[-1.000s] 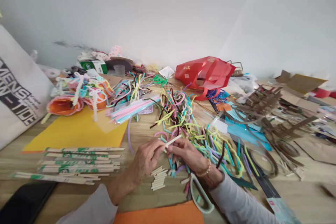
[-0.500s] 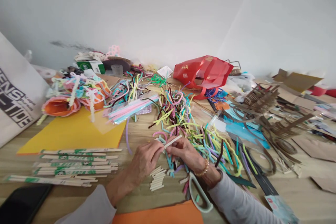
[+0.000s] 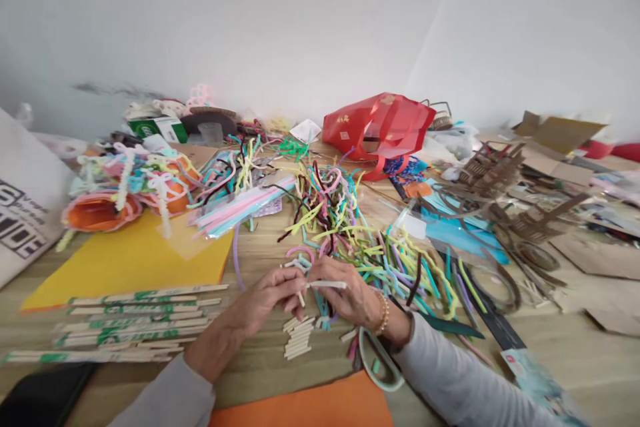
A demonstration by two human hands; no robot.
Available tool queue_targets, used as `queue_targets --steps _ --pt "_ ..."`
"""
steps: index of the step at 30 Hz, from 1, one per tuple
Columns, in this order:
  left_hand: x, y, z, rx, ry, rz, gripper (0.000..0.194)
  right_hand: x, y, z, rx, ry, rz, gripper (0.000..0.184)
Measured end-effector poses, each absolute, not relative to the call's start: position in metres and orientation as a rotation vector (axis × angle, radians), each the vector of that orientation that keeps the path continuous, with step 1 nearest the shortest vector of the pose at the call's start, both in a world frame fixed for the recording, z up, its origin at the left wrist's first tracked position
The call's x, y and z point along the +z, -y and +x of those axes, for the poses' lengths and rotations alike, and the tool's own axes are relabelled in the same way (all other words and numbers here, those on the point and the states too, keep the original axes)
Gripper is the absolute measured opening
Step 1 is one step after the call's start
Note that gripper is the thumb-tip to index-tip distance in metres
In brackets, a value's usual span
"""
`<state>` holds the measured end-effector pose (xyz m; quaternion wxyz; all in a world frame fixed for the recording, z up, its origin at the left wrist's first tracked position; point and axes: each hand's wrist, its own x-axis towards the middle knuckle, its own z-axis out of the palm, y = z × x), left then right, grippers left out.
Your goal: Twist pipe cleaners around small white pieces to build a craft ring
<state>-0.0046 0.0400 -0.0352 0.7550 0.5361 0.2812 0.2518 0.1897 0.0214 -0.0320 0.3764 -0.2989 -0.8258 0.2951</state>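
My left hand [image 3: 265, 301] and my right hand [image 3: 347, 295] are close together above the table, fingers pinched. My right hand grips a thin white stick [image 3: 326, 285], whose end reaches towards my left fingertips. A short white piece [image 3: 301, 299] shows below my left fingers, though the grip is partly hidden. Right under my hands lies a small stack of cut white sticks [image 3: 299, 338]. A tangled heap of multicoloured pipe cleaners [image 3: 340, 227] spreads just beyond them, with some strands touching my fingers.
Pale green scissors [image 3: 377, 360] lie by my right wrist. Paper-wrapped chopsticks [image 3: 135, 323] lie at left, near yellow card [image 3: 125, 267] and a black phone [image 3: 45, 403]. Further back are pastel straws [image 3: 240, 207], a red bag [image 3: 377, 127] and cardboard models [image 3: 500, 173].
The white stick has turned from tilted to nearly level, and my hands have moved slightly closer together. The whole view has drifted, so the table items sit further left in the frame.
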Motion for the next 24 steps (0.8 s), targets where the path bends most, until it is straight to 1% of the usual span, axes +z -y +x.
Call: queue_targets --steps 1,3,5,7,9,11,14,17,20,24 --pt "-0.035 -0.040 -0.004 0.581 -0.638 1.207 0.027 -0.033 -0.021 0.188 0.829 2.050 -0.830 0.017" --pt "-0.033 -0.041 -0.003 0.649 -0.695 1.340 0.028 -0.033 -0.022 0.186 1.079 1.900 -0.908 0.015" --pt "-0.030 -0.040 -0.002 0.706 -0.760 1.528 0.030 -0.032 -0.023 0.186 1.358 1.787 -0.887 0.018" --pt "-0.026 -0.038 -0.001 0.738 -0.838 1.732 0.031 -0.031 -0.024 0.186 1.517 1.724 -0.857 0.022" --pt "-0.024 -0.035 -0.001 0.748 -0.932 1.924 0.030 -0.029 -0.024 0.188 1.532 1.697 -0.891 0.024" --pt "-0.026 -0.033 -0.001 0.758 -0.999 2.118 0.027 -0.028 -0.024 0.188 1.466 1.684 -0.949 0.025" --pt "-0.034 -0.030 -0.001 0.813 -1.024 2.363 0.023 -0.029 -0.025 0.188 1.379 1.658 -0.984 0.026" --pt "-0.041 -0.029 -0.001 0.822 -1.035 2.552 0.023 -0.032 -0.025 0.187 1.377 1.597 -0.994 0.026" --pt "-0.041 -0.027 -0.002 0.771 -1.049 2.745 0.020 -0.034 -0.024 0.185 1.457 1.520 -0.992 0.030" --pt "-0.033 -0.022 -0.003 0.597 -1.017 3.007 0.016 -0.035 -0.023 0.183 1.517 1.480 -1.006 0.034"
